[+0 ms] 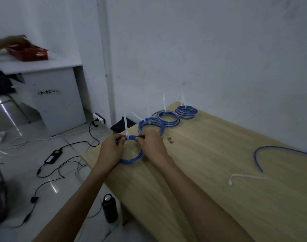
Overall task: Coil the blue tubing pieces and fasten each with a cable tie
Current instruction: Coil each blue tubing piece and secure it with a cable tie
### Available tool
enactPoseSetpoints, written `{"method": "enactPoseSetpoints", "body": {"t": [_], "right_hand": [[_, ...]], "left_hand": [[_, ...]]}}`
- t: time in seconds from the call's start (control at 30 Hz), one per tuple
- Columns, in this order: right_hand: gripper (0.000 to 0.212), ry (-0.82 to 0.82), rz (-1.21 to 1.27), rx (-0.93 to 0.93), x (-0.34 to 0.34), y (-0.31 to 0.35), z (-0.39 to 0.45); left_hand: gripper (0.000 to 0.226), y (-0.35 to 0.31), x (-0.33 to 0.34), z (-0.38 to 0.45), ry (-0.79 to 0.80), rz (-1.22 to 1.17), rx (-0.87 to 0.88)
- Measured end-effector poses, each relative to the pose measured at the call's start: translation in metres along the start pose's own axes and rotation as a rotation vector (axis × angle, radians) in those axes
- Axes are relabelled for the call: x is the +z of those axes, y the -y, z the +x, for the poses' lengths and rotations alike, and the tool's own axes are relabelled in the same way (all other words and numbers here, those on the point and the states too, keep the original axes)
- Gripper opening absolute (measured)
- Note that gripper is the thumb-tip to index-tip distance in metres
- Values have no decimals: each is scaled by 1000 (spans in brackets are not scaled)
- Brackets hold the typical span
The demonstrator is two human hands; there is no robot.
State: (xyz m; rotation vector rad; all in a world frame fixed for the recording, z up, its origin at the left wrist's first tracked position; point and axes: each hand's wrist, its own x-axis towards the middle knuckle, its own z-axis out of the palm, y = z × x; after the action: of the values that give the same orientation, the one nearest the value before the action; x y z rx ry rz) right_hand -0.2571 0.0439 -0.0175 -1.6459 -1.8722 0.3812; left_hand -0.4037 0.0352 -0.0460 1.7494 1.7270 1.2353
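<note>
The coil [131,155] lies near the table [219,198] corner, a tie [126,127] standing up from its far side. The left hand [110,147] and right hand [152,143] each pinch it beside the tie. Three tied coils [168,117] sit beyond; a loose tube [264,154], cut off at the frame's right edge, and a spare tie [243,177] wait. Whether this tie is fully tightened is hidden.

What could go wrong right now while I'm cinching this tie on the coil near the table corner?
The coil sits close to the table edge, so a slip might drop it to the floor. Both hands, left hand and right hand, pinch beside the cable tie; letting go early might let the loops spring apart.
</note>
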Motion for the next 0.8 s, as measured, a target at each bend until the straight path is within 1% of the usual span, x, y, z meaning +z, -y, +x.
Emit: {"method": "enactPoseSetpoints", "body": {"t": [0.1,0.27,0.4,0.47,0.67,0.8], "right_hand": [[24,22,-30,12,10,3,3],[24,-3,-29,26,9,3,1],[29,-18,-26,49,-14,-9,-6],[29,-43,-42,63,-33,-17,-11],[29,-132,-80,174,-99,-61,-34],[27,-174,-102,243,-144,-97,-60]], "left_hand": [[19,9,4,5,-117,141,56],[19,11,9,14,-192,308,47],[15,-6,16,13,-226,289,146],[14,-23,24,10,-201,247,210],[7,-88,70,-5,17,70,353],[15,-126,104,-19,168,62,427]]}}
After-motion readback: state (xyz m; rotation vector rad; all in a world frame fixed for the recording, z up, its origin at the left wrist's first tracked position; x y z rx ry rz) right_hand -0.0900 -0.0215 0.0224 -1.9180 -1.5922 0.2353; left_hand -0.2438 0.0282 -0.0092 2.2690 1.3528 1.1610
